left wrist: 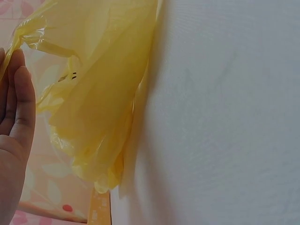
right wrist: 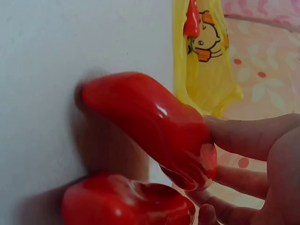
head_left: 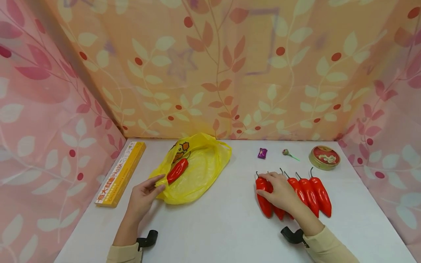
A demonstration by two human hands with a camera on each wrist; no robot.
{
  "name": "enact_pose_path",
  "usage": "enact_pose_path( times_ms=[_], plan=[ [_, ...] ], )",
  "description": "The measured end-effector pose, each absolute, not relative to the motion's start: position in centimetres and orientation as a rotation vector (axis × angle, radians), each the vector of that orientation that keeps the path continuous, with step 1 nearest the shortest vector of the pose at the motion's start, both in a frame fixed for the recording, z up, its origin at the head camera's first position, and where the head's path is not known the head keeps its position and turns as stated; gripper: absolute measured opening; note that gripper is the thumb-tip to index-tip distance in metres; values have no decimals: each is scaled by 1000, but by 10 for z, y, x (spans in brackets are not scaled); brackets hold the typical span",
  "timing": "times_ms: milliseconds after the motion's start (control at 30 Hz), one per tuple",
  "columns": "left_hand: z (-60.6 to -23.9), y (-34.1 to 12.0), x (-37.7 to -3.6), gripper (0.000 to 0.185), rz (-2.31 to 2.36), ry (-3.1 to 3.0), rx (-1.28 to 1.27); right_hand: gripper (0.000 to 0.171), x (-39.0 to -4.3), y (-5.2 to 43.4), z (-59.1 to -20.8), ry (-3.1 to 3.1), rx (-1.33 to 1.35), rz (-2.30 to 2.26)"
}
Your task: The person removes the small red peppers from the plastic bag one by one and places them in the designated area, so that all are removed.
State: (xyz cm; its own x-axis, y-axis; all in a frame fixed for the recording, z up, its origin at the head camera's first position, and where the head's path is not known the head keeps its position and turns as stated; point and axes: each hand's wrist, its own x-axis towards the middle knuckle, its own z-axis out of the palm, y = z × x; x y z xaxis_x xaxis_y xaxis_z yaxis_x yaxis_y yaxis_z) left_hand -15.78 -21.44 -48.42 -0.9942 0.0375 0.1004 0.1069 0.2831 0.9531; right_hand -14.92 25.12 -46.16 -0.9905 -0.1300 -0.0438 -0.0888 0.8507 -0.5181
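Observation:
A yellow plastic bag (head_left: pixel 197 171) printed with a duck lies left of centre on the white table (head_left: pixel 223 219), and one red pepper (head_left: pixel 177 170) lies inside it. My left hand (head_left: pixel 160 183) pinches the bag's near edge; in the left wrist view the bag (left wrist: pixel 98 103) hangs crumpled beside my straight fingers (left wrist: pixel 21 103). Several red peppers (head_left: pixel 320 195) lie in a row on the right. My right hand (head_left: pixel 266 186) grips the leftmost pepper (head_left: pixel 264 204). In the right wrist view my fingers (right wrist: pixel 243 136) curl round that pepper (right wrist: pixel 150 126), with another pepper (right wrist: pixel 126 204) beside it.
A long yellow box (head_left: pixel 121 173) lies along the table's left edge. At the back right are a purple candy (head_left: pixel 262 153), a lollipop (head_left: pixel 287 152) and a round tin (head_left: pixel 324 157). Leaf-patterned cloth walls close in the table on three sides.

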Motion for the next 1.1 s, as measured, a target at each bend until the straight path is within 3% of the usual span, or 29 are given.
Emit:
enact_pose_path(
  times_ms=[733,1100],
  plan=[
    [-481,-213,-158,43,-1838,-2477,-141,64,-153,256,-470,3011,-292,-655],
    [-483,-215,-157,43,-1836,-2479,-126,57,-157,252,-450,3036,-337,-781]
  ],
)
